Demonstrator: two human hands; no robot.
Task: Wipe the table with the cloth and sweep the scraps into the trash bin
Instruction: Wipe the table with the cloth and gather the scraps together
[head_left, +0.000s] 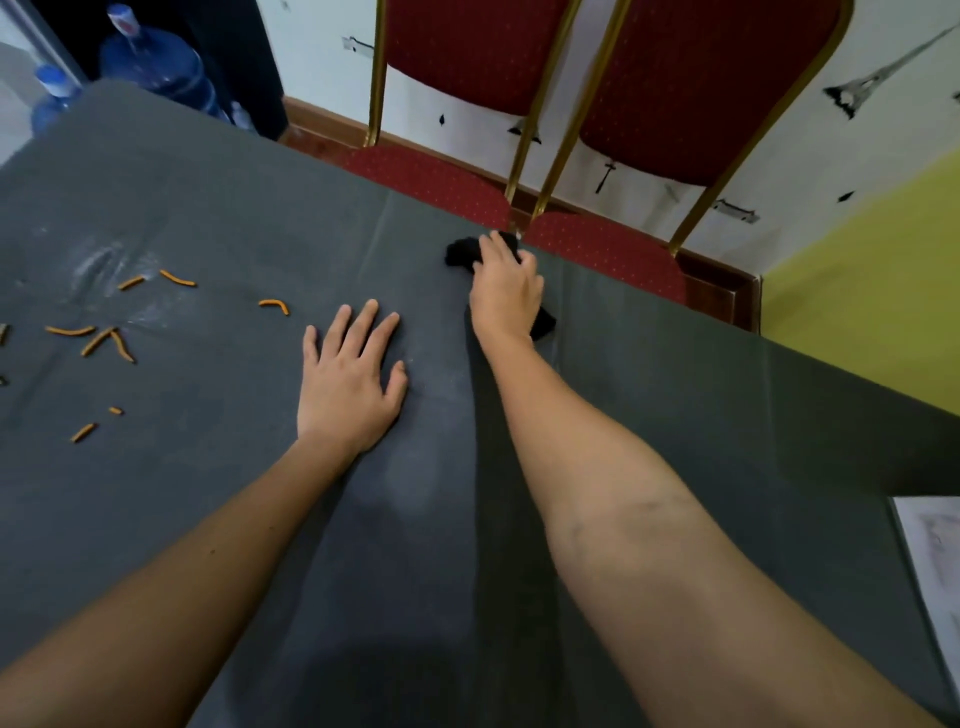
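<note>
Black cloth (460, 254) in right hand (506, 291) (left hand (348, 379) flat).

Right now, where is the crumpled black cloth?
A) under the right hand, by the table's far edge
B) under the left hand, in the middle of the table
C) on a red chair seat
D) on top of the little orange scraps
A: the right hand holds the crumpled black cloth by the far edge of the dark grey table, while the left hand lies flat on bare tabletop.
</note>
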